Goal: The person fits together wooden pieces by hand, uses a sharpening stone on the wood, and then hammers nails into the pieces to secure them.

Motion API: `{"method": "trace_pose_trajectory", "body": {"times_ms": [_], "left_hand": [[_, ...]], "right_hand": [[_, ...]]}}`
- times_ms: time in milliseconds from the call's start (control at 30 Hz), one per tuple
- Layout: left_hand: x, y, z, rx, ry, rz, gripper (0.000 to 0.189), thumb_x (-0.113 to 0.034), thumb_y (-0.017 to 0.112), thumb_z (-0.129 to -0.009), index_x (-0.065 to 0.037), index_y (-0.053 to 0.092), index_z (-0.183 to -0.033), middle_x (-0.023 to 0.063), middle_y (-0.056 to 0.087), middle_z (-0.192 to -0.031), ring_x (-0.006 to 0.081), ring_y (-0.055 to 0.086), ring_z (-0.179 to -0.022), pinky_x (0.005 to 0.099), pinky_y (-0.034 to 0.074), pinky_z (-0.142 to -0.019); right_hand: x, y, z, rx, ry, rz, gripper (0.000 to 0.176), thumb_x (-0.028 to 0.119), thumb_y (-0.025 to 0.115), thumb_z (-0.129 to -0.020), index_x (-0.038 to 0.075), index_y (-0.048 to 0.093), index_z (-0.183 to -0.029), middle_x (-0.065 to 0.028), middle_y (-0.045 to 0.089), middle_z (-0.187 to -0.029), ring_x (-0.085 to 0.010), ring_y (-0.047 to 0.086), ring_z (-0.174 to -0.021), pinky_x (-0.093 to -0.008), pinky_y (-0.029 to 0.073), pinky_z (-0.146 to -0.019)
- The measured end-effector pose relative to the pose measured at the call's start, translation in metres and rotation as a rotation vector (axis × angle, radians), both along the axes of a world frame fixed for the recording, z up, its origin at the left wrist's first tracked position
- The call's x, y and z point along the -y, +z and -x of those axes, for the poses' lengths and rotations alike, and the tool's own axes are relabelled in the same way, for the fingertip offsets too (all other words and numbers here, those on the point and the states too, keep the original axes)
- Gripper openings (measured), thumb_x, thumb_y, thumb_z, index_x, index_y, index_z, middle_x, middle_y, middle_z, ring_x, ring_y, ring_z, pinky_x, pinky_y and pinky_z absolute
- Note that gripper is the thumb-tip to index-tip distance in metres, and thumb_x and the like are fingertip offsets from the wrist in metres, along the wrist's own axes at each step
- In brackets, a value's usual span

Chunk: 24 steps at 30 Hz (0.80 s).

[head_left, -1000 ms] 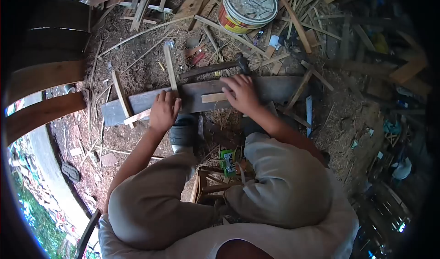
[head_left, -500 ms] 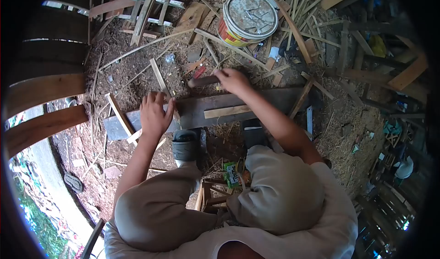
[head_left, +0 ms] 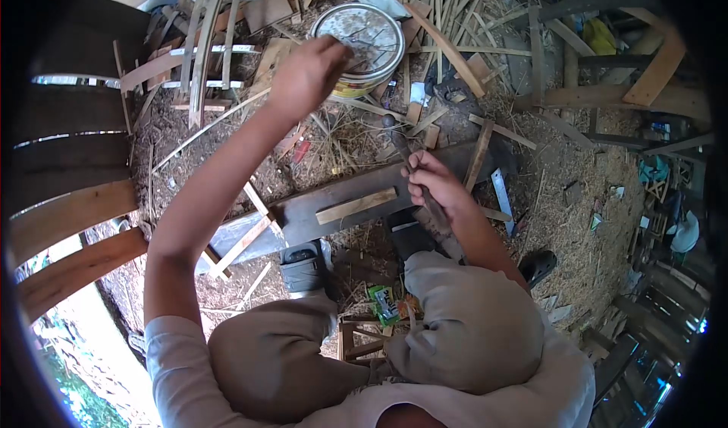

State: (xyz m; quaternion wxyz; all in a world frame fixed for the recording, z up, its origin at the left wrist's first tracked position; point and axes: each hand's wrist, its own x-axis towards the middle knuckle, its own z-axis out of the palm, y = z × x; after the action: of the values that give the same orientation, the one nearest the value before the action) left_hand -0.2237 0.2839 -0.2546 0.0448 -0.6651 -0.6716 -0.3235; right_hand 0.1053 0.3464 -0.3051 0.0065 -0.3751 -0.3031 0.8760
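Observation:
My left hand (head_left: 307, 72) is stretched far forward to the rim of a round tin (head_left: 362, 34) that holds several nails. Its fingers are curled at the tin's edge, and I cannot see whether they hold anything. My right hand (head_left: 431, 181) grips the handle of a hammer (head_left: 394, 134), whose dark head points away from me just above the plank. A dark plank (head_left: 303, 219) lies across the ground in front of my knees. A short light wooden strip (head_left: 356, 206) rests flat on it.
Loose wood strips and offcuts (head_left: 447, 49) litter the dirt around the tin. Curved wooden staves (head_left: 68, 216) stand at the left. A small wooden stool (head_left: 356, 341) and a green packet (head_left: 384, 303) sit between my legs. My shoe (head_left: 303, 265) presses against the plank.
My left hand left the thin strip at the plank's left end and reached up to the tin. My right hand took up the hammer and drew it back toward me over the plank.

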Motion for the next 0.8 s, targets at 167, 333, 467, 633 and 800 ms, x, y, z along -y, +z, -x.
{"method": "trace_pose_trajectory", "body": {"times_ms": [167,333,467,633,800], "left_hand": [[-0.049,-0.019,0.023,-0.143,0.126,-0.008,0.019,-0.011,0.069,-0.088,-0.013,0.074,-0.106,0.0071,0.07,-0.102,0.0305,0.068,-0.095,0.0433,0.055,-0.083],[-0.062,-0.021,0.027,-0.247,0.078,0.046,0.018,-0.013,0.07,-0.087,-0.017,0.077,-0.103,0.0025,0.07,-0.101,0.027,0.067,-0.099,0.0405,0.055,-0.085],[-0.073,-0.021,0.022,-0.311,0.044,0.108,0.019,-0.015,0.069,-0.086,-0.018,0.077,-0.102,0.0015,0.069,-0.099,0.0253,0.067,-0.101,0.0401,0.053,-0.086],[-0.078,-0.023,0.014,-0.407,0.067,0.177,0.019,-0.016,0.064,-0.087,-0.021,0.077,-0.1,0.0004,0.069,-0.1,0.023,0.067,-0.102,0.0414,0.05,-0.089],[-0.084,-0.025,0.011,-0.535,0.105,0.205,0.02,-0.015,0.062,-0.088,-0.018,0.073,-0.104,0.0029,0.068,-0.1,0.0247,0.067,-0.102,0.0428,0.05,-0.089]], "right_hand": [[0.003,0.01,-0.007,-0.091,0.027,-0.264,0.028,-0.011,0.05,-0.09,0.012,0.045,-0.105,-0.006,0.05,-0.109,-0.0067,0.051,-0.061,-0.0254,0.044,-0.051],[-0.002,0.018,-0.011,-0.194,-0.009,-0.351,0.032,-0.015,0.05,-0.086,0.012,0.045,-0.104,-0.0075,0.049,-0.112,-0.0094,0.055,-0.056,-0.0257,0.045,-0.048],[-0.003,0.016,-0.015,-0.237,-0.017,-0.366,0.032,-0.014,0.05,-0.088,0.012,0.044,-0.104,-0.0088,0.049,-0.114,-0.0092,0.056,-0.056,-0.0254,0.045,-0.048],[-0.003,0.017,-0.023,-0.288,-0.028,-0.377,0.03,-0.013,0.05,-0.091,0.012,0.043,-0.105,-0.0094,0.049,-0.116,-0.0077,0.056,-0.057,-0.0241,0.045,-0.046],[-0.003,0.015,-0.029,-0.283,-0.015,-0.369,0.029,-0.013,0.046,-0.092,0.013,0.04,-0.104,-0.0128,0.048,-0.118,-0.0061,0.051,-0.057,-0.0235,0.043,-0.049]]}}
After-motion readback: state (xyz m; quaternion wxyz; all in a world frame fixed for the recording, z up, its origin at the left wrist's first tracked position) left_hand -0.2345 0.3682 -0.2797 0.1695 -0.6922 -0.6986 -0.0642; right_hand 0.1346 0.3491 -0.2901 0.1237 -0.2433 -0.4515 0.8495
